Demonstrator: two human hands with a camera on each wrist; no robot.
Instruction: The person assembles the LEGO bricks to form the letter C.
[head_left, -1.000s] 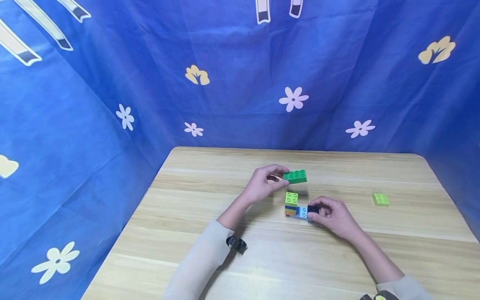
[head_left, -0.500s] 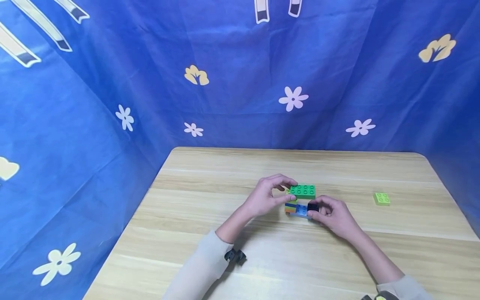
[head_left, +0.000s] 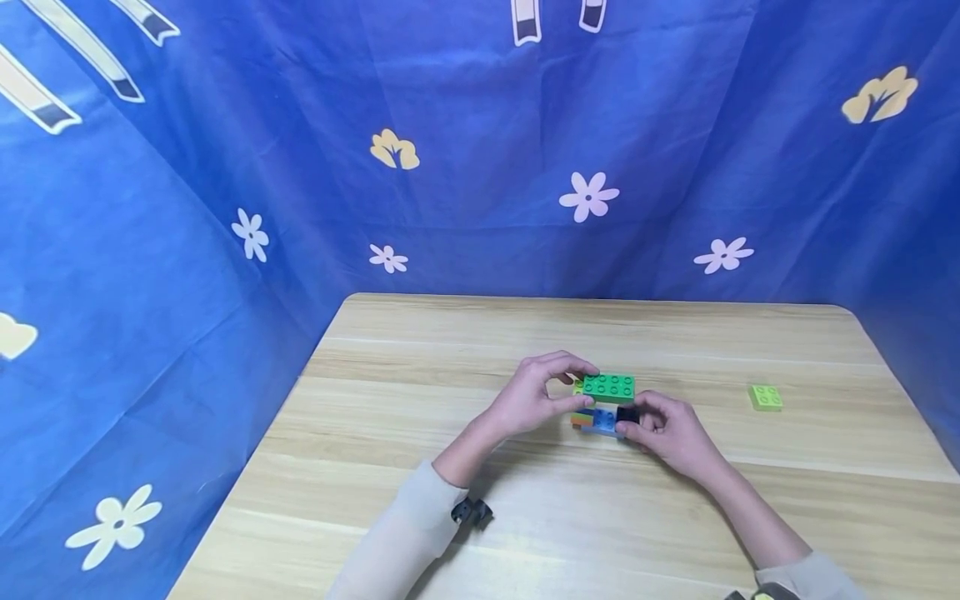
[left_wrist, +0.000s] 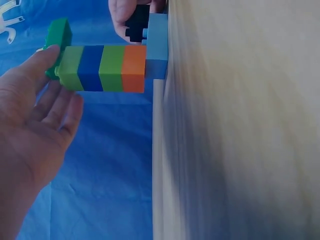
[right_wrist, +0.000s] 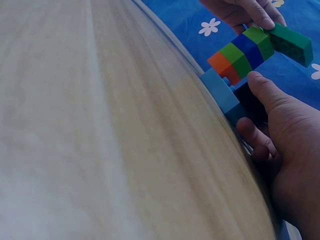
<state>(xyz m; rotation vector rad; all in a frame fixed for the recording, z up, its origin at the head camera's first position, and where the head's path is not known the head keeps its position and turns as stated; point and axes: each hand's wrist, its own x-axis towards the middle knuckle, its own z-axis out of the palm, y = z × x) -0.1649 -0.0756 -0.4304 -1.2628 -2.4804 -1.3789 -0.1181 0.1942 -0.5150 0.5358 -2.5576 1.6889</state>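
My left hand [head_left: 534, 393] pinches a long green brick [head_left: 611, 387] between thumb and fingers, at the top of a small tower. In the left wrist view the tower stacks a lime brick [left_wrist: 71, 67], a dark blue brick [left_wrist: 91, 68], another lime brick [left_wrist: 111, 68] and an orange brick [left_wrist: 133, 69]. It rises from one end of a light blue brick [left_wrist: 157, 37]. The green brick juts out sideways over the light blue one. At the other end, my right hand [head_left: 677, 435] grips a black brick [head_left: 627, 414], partly hidden by the fingers.
A loose lime brick [head_left: 765, 397] lies on the wooden table [head_left: 420, 358] to the right of my right hand. Blue patterned cloth [head_left: 480, 225] hangs behind the table and along its sides.
My left hand has brought the green brick nearer and slightly right, from behind the tower onto its top. The right hand has stayed at the black brick.
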